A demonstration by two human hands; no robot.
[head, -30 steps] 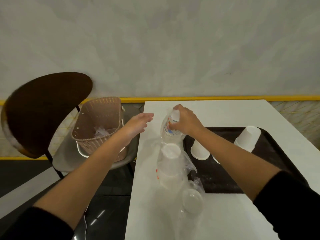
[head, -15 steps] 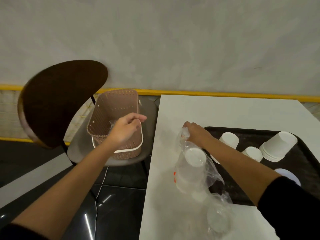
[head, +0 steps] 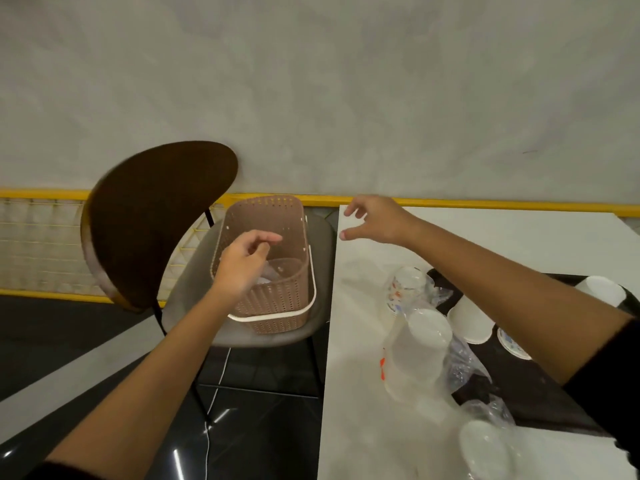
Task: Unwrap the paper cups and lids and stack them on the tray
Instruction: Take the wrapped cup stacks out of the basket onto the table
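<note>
Wrapped cups (head: 417, 355), red print (head: 382, 368) unreadable

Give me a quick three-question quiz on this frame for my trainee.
1. True or false: the basket stands on the white table.
2. Which is above the basket? A) left hand B) right hand C) neither
3. Fill in: the upside-down unwrapped cups stand on the dark ____.
Key: 1 false, it sits on the chair seat; 2 A; 3 tray.
</note>
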